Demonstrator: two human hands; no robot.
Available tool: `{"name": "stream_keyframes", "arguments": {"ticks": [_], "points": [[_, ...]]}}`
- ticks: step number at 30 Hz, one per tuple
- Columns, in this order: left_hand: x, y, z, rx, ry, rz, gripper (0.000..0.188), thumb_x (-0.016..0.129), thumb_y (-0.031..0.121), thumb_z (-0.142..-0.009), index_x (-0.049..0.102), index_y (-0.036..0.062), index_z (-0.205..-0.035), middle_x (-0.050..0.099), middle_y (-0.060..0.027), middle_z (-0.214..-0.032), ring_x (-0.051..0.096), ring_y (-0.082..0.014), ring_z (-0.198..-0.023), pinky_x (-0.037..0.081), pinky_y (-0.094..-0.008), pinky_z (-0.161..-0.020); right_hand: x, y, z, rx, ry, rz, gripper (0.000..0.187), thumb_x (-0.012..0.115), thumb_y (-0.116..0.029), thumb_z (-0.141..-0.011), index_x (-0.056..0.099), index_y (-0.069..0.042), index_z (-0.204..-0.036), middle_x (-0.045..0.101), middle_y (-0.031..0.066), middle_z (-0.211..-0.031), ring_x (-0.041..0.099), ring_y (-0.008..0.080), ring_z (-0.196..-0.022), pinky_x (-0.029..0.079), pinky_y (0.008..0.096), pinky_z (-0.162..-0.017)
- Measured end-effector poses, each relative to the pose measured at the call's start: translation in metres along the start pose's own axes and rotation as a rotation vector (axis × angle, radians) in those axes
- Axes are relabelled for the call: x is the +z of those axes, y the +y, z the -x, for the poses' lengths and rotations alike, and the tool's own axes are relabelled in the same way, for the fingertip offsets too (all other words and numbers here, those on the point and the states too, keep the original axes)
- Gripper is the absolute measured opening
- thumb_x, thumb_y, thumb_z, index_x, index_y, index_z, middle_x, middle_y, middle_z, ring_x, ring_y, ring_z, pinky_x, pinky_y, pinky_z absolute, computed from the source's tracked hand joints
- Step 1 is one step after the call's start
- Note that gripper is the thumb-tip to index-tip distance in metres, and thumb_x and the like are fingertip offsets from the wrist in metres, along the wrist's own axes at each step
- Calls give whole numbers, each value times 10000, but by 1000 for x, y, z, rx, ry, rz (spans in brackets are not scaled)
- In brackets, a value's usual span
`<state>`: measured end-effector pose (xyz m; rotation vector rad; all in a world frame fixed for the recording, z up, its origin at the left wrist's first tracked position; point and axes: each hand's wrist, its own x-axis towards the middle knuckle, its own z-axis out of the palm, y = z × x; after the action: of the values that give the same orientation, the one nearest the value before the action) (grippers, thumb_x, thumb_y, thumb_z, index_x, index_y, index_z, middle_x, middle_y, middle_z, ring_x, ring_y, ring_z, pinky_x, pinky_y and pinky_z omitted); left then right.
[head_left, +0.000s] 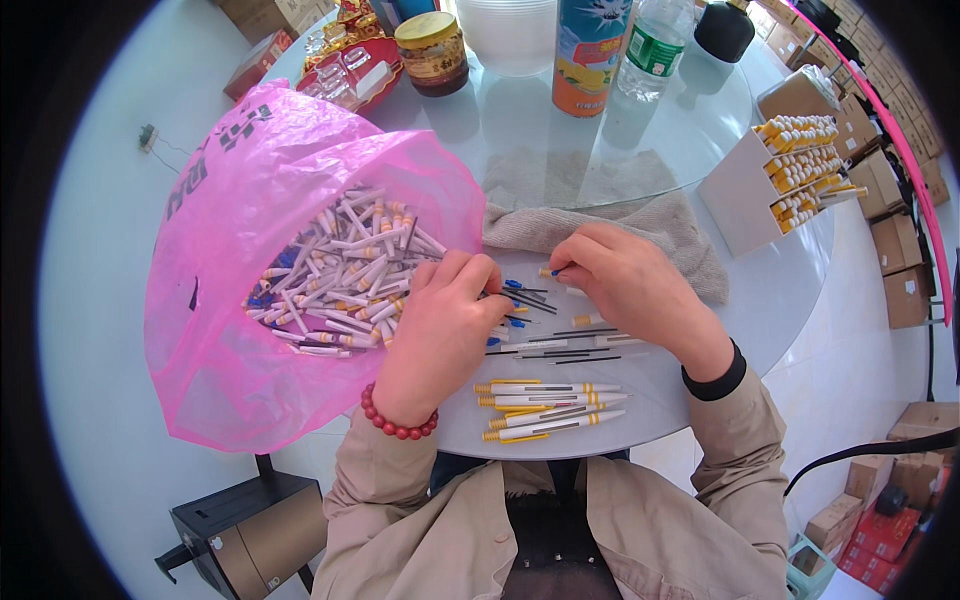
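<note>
My right hand [635, 290] pinches a small blue pen part [556, 272], with a short yellow-and-white piece [544, 272] showing beside its fingertips. Curled closed at the edge of the pink bag, my left hand [445, 315] hides whatever its fingertips may hold. Thin dark refills [535, 297] with blue ends lie between the hands. More refills [585, 357] and white barrel pieces rest just below them. Nearer to me, several white-and-yellow pens [555, 408] lie side by side. Loose white pen barrels [345, 265] with yellow bands fill the open pink plastic bag [240, 200].
A grey cloth [610, 225] lies beyond my hands on the round table. At the right, a white box [745, 200] holds rows of yellow-and-white pens. A lidded jar [432, 55], an orange-and-blue can [590, 60] and a plastic bottle [655, 50] stand at the back.
</note>
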<state>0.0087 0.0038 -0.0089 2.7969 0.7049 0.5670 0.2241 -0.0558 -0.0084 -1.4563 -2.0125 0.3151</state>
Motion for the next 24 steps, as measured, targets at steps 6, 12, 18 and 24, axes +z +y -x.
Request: {"name": "stream_keyframes", "arguments": {"ticks": [6, 12, 18, 24], "points": [[0, 0, 1, 18, -45, -35, 126, 687, 48, -655, 666, 73, -777, 546, -24, -896, 521, -208, -926, 387, -335, -789, 0, -1, 0, -24, -34, -33, 83, 613, -85, -824, 572, -66, -893, 574, 79, -858, 577, 288, -842, 475, 386, -691], [2, -2, -10, 22, 198, 48, 184, 674, 29, -695, 621, 60, -868, 579, -48, -873, 556, -230, -868, 415, -332, -751, 0, -5, -1, -20, 3, -166, 93, 621, -54, -820, 585, -47, -906, 588, 97, -851, 588, 295, -807, 478, 380, -675], [-4, 9, -8, -172, 361, 498, 57, 606, 0, -851, 580, 31, -892, 635, -65, -853, 609, -153, -766, 455, -251, -633, -8, -12, -2, 74, 3, -350, 119, 617, 12, -830, 610, -27, -942, 610, 72, -861, 596, 185, -758, 477, 294, -658], [-5, 9, -10, -390, 425, 1211, 132, 510, 72, -955, 498, 40, -1082, 640, -86, -875, 624, -123, -776, 475, -213, -638, -11, -15, -2, 314, -111, -808, 108, 576, -22, -897, 596, -2, -1002, 604, 13, -897, 558, 72, -795, 471, 233, -700]]}}
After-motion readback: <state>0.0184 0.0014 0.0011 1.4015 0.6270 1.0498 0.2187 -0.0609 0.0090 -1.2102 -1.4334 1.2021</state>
